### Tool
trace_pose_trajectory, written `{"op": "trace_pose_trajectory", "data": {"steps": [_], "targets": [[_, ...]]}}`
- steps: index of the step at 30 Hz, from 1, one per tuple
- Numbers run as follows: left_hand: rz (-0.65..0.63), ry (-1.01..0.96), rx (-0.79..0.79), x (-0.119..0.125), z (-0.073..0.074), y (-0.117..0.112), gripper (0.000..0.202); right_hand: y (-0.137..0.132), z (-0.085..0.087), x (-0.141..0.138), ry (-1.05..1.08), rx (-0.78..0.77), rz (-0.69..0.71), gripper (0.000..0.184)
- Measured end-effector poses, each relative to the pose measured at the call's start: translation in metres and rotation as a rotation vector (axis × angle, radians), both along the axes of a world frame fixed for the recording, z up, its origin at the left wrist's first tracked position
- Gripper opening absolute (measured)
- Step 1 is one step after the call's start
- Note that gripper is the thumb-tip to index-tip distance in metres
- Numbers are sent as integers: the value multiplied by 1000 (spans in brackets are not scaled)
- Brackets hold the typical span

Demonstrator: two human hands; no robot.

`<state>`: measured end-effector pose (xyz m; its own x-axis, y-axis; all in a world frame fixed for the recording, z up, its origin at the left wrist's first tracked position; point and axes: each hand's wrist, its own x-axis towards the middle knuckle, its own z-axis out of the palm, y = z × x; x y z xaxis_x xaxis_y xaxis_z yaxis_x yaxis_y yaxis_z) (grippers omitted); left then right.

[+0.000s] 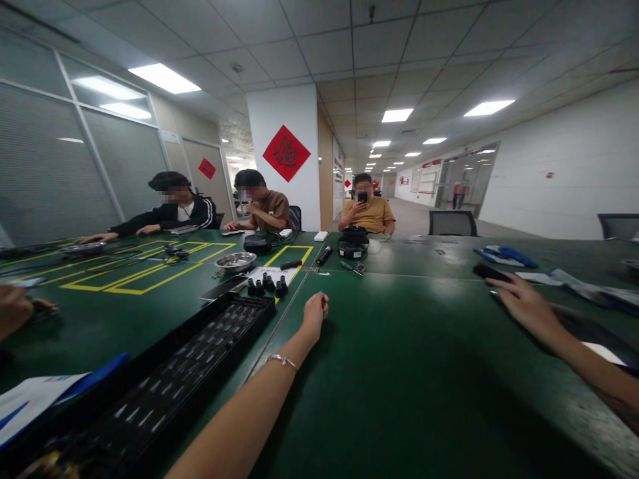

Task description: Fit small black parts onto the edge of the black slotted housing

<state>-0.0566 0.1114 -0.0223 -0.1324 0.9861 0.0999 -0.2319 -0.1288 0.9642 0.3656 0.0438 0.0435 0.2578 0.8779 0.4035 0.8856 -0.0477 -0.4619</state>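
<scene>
Where the head view looks across a smooth, dark green table [399,372], the left hand [314,316] is held just above or on its surface, right of a long tray, with the fingers curled inward into a loose fist; whether anything small is enclosed in them cannot be told. A thin, silvery bracelet [283,360] is worn on that wrist. At the right, a dark, flat thing [486,271] is touched by the extended fingers of the right hand [524,303]; whether it is gripped cannot be told through the blur. Behind it, a blue-and-white packet [504,257] is seen lying flat. By the black, straight-walled tray [259,326], rows of slim, pointed, pale metallic pieces [132,415] are held, while its near end is filled with blurred, mixed items. Just beyond its far end, stubby black knob-like pieces [259,287] are stood in a cluster, partly on a white sheet [272,272]. Near them, a shallow, shiny metal bowl [237,269] is set down, its contents too small to be named. Yellow tape [144,291] is laid in rectangles on the table.
</scene>
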Motion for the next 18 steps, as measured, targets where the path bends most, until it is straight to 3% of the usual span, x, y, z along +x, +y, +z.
{"op": "trace_pose_trajectory", "data": {"steps": [6, 10, 14, 16, 18], "targets": [[-5, -4, 7, -1, -1, 0, 18, -21, -35, -124, 22, -30, 689, 38], [-9, -23, 16, -1, 0, -3, 31, -49, -35, -178, -41, -201, 1095, 40], [43, -42, 33, 0, 2, -5, 41, -70, -25, -202, -105, -304, 1239, 46], [64, -16, 36, 1, 1, -4, 41, -72, -23, -198, -111, -279, 1212, 44], [68, 2, 38, 1, 0, -3, 40, -65, -22, -184, -110, -201, 1093, 41]]}}
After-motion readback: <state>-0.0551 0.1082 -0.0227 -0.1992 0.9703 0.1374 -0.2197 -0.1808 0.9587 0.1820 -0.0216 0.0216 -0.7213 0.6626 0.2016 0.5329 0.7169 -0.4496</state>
